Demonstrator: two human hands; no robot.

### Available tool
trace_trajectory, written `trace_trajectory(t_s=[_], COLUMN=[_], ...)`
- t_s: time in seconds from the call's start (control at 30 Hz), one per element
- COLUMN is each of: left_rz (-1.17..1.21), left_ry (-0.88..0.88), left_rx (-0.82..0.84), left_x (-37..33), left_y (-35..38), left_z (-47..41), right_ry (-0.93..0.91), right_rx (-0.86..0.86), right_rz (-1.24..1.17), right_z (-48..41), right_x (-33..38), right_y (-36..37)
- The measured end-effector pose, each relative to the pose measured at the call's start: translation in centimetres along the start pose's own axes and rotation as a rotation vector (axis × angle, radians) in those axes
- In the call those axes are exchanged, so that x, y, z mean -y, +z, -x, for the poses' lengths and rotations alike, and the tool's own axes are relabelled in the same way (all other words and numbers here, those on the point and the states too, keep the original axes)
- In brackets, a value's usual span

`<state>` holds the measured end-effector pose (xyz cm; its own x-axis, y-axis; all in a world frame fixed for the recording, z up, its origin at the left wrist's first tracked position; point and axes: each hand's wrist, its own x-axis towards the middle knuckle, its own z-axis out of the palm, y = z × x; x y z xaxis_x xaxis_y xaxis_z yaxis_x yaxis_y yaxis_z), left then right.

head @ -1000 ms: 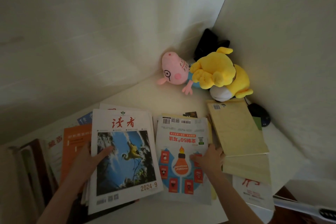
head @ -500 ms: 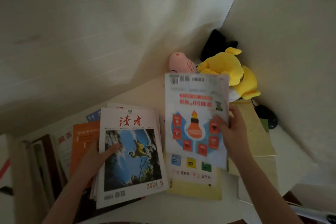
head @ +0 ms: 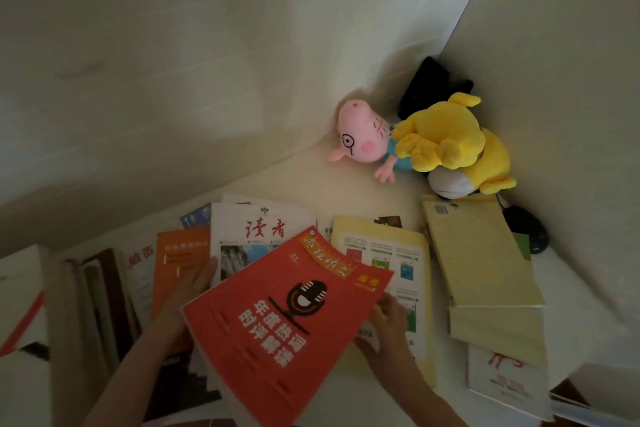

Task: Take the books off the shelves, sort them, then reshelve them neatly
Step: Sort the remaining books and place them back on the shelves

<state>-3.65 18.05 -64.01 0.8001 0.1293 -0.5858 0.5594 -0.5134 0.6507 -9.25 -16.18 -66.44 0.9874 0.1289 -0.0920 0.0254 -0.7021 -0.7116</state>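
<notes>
head view: a white desk [head: 311, 187] in a wall corner, strewn with books.
red book [head: 287, 315]: held tilted over the left stack, with its cover and black microphone drawing facing up. it overlaps the white magazine [head: 263, 229] and part of the yellow booklet [head: 381, 253].
right hand [head: 388, 322]: grasps the red book by its right edge, fingers curled round it.
left hand [head: 194, 288]: released, fingers straight and flat on the orange book [head: 180, 253] and the edge of the white magazine. its palm is hidden behind the red book.
left stack: orange book and white magazine lie fanned. the dark books [head: 93, 295] just to their left are too dim to tell apart.
right pile: pale yellow books [head: 485, 260] lie flat, just beside the yellow booklet.
corner: a pink pig toy [head: 360, 139] touches a yellow plush toy [head: 446, 135]. a black mouse [head: 526, 229] sits near the wall.
</notes>
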Motion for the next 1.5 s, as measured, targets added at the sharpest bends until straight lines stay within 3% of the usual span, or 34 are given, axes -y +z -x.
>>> trace_trajectory(t_s=[0.07, 0.13, 0.33, 0.53, 0.77, 1.0, 1.1, 1.17, 1.23, 1.33, 1.5], left_rz=[0.116, 0.187, 0.264, 0.275, 0.366, 0.398, 0.427, 0.414, 0.39, 0.358, 0.375], left_ry=[-0.017, -0.008, -0.033, -0.037, -0.05, 0.028, 0.09, 0.158, 0.206, 0.262, 0.376], left_rx=[0.018, 0.022, 0.012, -0.006, -0.016, -0.148, -0.163, -0.175, -0.17, -0.151, -0.006], left_x=[-3.3, -5.6, -5.0, -4.8, -6.0, -6.4, -7.5, -8.8, -10.1, -11.9, -14.2], left_y=[1.0, 1.3, 1.3, 1.7, 2.4, 3.6, 2.9, 2.2, 1.8, 2.2, 5.2], left_z=[1.0, 1.7, 1.5, 1.8, 2.1, 4.4, 6.7, 8.2, 9.3, 9.9, 8.2], right_ry=[0.363, 0.551, 0.621, 0.51, 0.343, 0.377, 0.42, 0.368, 0.305, 0.199, 0.086], right_rx=[-0.116, -0.096, -0.2, -0.126, 0.035, 0.119, 0.309, 0.459, 0.505, 0.38, -0.007], right_rz=[-0.288, -0.54, -0.927, -0.829, -0.549, -0.742, -0.951, -1.035, -1.072, -1.103, -1.042], right_z=[-0.4, -1.3, -4.3, -8.0, -10.9, -11.0, -11.2, -11.4, -11.3, -10.4, -7.3], right_x=[0.5, 1.5, 5.0, 4.5, 4.4, 4.6, 6.0, 7.1, 8.2, 8.9, 8.1], right_y=[-0.2, -0.1, -1.3, 0.0, 4.2, 3.2, 0.6, -1.8, -4.3, -8.2, -13.0])
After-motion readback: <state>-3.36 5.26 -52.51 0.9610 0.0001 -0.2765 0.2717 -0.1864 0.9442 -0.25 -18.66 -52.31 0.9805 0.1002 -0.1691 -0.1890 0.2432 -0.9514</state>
